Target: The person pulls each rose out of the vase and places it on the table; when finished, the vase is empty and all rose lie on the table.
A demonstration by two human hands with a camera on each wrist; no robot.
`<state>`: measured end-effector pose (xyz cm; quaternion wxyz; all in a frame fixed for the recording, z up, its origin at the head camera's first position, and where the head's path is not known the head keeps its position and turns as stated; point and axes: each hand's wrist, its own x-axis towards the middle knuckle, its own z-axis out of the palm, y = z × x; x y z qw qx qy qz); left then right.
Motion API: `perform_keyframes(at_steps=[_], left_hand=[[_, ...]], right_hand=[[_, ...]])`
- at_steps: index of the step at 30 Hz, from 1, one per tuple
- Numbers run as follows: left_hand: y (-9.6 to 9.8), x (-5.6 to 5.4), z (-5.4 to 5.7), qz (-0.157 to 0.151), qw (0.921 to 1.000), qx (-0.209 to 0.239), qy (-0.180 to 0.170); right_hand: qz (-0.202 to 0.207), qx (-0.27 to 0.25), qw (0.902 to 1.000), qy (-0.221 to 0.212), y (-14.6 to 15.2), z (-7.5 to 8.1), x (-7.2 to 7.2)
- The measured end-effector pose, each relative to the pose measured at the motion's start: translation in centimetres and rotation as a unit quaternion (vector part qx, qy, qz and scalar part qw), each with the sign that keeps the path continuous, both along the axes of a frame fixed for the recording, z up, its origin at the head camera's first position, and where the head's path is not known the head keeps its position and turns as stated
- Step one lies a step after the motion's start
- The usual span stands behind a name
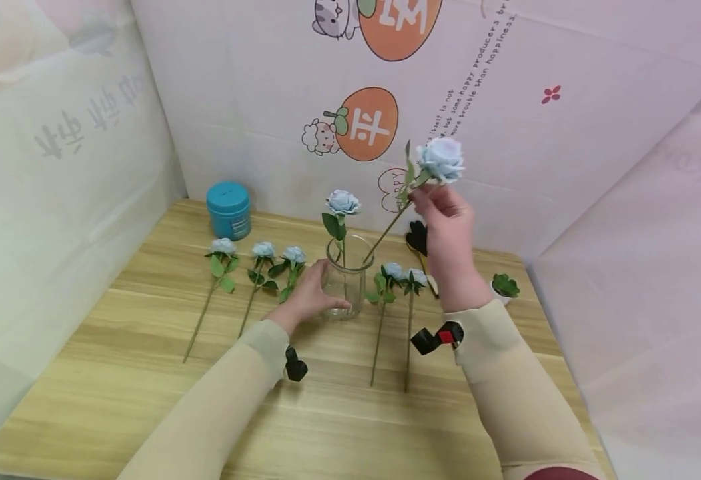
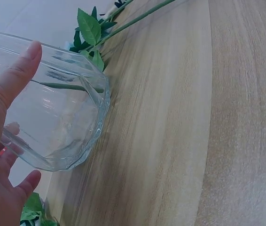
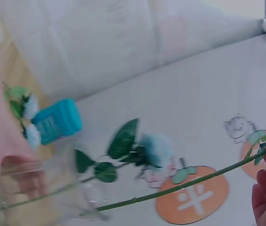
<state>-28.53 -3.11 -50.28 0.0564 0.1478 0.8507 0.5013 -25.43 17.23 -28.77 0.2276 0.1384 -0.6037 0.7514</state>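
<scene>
My left hand holds the side of a clear glass vase, thumb on one side and fingers on the other. In the left wrist view, the vase's faceted base stands by the wooden tabletop. One pale blue artificial rose is upright in the vase, its stem visible through the glass. Above and to the right, my right hand pinches a second blue rose by the stem just below its bloom. That stem slants down to the vase, its lower end at the mouth.
Several blue roses lie on the table: some left of the vase, two to its right. A blue tub stands back left. Behind the right hand is a black-and-yellow object; a small potted plant sits far right.
</scene>
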Motion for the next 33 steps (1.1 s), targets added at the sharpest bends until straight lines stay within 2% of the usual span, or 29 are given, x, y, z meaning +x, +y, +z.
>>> perform_keyframes(at_steps=[3, 6, 11, 14, 16, 20, 22, 25, 29, 33], left_hand=[[0.0, 0.0, 0.0, 0.004, 1.0000, -0.007, 0.002], [0.1, 0.1, 0.1, 0.004, 0.9999, -0.010, 0.000], [0.1, 0.2, 0.2, 0.005, 1.0000, 0.000, -0.004], [0.1, 0.3, 0.2, 0.005, 0.9999, 0.009, -0.002], [0.1, 0.2, 0.2, 0.005, 0.9999, 0.012, 0.001], [0.1, 0.2, 0.1, 0.004, 0.9999, 0.015, 0.007], [0.0, 0.1, 0.0, 0.004, 0.9999, 0.012, 0.011], [0.0, 0.1, -0.1, 0.005, 0.9998, 0.011, 0.016], [0.0, 0.1, -0.1, 0.008, 0.9997, 0.015, 0.019], [0.1, 0.0, -0.2, 0.005, 0.9997, 0.015, 0.020]], right_hand=[[-0.022, -0.011, 0.9990, 0.036, 1.2, 1.6, 0.5], [-0.050, -0.005, 0.9978, 0.044, 2.8, 2.7, 0.9], [-0.076, 0.035, 0.9961, -0.028, 5.8, 3.2, 1.0], [-0.095, 0.101, 0.9859, -0.093, 7.7, 2.4, 0.9], [-0.103, 0.173, 0.9691, -0.142, 8.9, 1.4, 0.7], [-0.096, 0.300, 0.9166, -0.246, 11.4, -1.7, 0.3], [-0.085, 0.338, 0.8918, -0.289, 12.4, -3.8, 0.0], [-0.065, 0.361, 0.8628, -0.347, 13.6, -7.2, -0.4], [-0.054, 0.387, 0.8339, -0.390, 14.6, -11.6, -0.9], [-0.053, 0.404, 0.8143, -0.413, 15.2, -15.0, -1.0]])
